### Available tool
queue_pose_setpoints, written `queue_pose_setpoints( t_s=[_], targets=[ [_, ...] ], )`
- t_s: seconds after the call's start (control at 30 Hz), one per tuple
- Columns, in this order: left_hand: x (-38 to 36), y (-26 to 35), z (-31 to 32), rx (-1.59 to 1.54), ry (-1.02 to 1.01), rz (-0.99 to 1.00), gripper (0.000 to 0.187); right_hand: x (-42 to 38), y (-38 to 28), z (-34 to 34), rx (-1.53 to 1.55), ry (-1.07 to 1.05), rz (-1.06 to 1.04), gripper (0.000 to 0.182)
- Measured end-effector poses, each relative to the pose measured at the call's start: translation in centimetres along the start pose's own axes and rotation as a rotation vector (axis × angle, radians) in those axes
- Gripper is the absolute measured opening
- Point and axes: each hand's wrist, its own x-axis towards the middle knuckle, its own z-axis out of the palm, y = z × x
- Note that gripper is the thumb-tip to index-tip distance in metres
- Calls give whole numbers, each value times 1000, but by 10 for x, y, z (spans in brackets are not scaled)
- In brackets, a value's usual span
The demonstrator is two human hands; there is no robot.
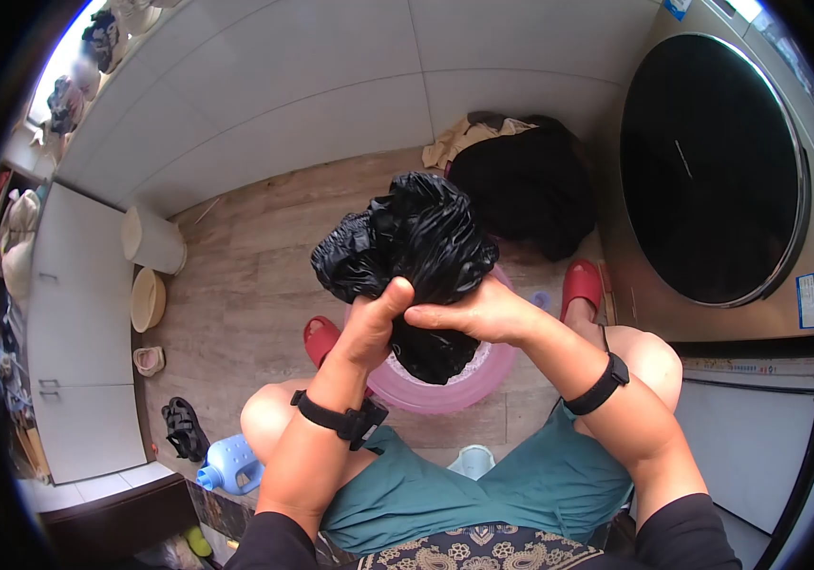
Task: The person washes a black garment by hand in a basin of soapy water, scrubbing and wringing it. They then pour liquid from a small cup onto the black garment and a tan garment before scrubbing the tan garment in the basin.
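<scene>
A crumpled, glossy black garment (431,223) is bunched up in both my hands above a pink basin (483,385). Its exact kind cannot be made out. My left hand (374,321) grips its left side, thumb pointing up. From the right, my right hand (473,312) is closed on it, with the thumb lying across toward the left thumb. The remaining fingers of both hands are hidden behind the folds. Part of the black material hangs down below the hands into the basin, where whitish suds or water show along the rim.
Dark clothes (526,185) lie heaped on the floor ahead. A washing machine (606,247) with a round black door stands at right. At left are a white bin (152,239), a yellow basin (148,299), black sandals (184,429), a blue jug (231,465) and a white cabinet (84,323).
</scene>
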Motion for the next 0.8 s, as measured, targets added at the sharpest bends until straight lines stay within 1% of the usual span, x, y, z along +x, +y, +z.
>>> queue_pose_setpoints(
  t_s=[0.03, 0.1, 0.13, 0.23, 0.27, 0.37, 0.4, 0.43, 0.5, 0.53, 0.57, 0.63, 0.67, 0.7, 0.73, 0.77, 0.8],
  targets=[
    [2, -9, -6, 75, -6, -8, 81, 0, 8, 0, -115, 25, -18, 67],
    [-2, -7, 7, 185, 0, -69, 77, -2, 17, 2, -349, 74, -49, 68],
    [-2, -7, 13, 256, 26, -116, 71, -4, 20, 3, -558, 107, -8, 64],
    [2, -18, 20, 265, 143, -123, 65, -13, -7, 11, -719, 172, 144, 57],
    [3, -23, 20, 218, 187, -106, 57, -11, -3, 13, -781, 177, 156, 53],
    [7, -29, 17, 119, 213, -23, 48, -9, -1, 18, -892, 171, 169, 51],
    [10, -26, 17, 97, 212, -8, 41, -9, -6, 18, -923, 132, 159, 52],
    [11, -22, 17, 94, 217, 8, 39, -7, -7, 14, -835, 103, 132, 56],
    [14, -16, 9, 34, 262, -27, 37, -2, -10, 3, -663, 47, 72, 63],
    [15, -12, 5, -36, 204, 9, 37, -3, -2, -3, -522, 83, -65, 81],
    [19, -11, -3, -110, 155, 34, 40, -1, -11, -12, -399, -32, -40, 91],
    [17, 0, -4, -295, 26, 61, 44, -3, -28, -26, -152, -46, 21, 90],
    [13, 9, -3, -348, -54, 65, 50, -2, -34, -31, 2, -20, 71, 89],
    [10, 11, -5, -315, 11, 101, 57, -3, -29, -35, 72, 51, 97, 96],
    [8, 12, -10, -273, 37, 146, 64, -4, -28, -35, 173, 81, 173, 94],
    [7, 12, -17, -231, 62, 191, 71, -2, -19, -33, 285, 13, 192, 92],
    [6, 14, -19, -245, 18, 194, 69, 0, -10, -32, 393, -54, 218, 90]
  ],
)
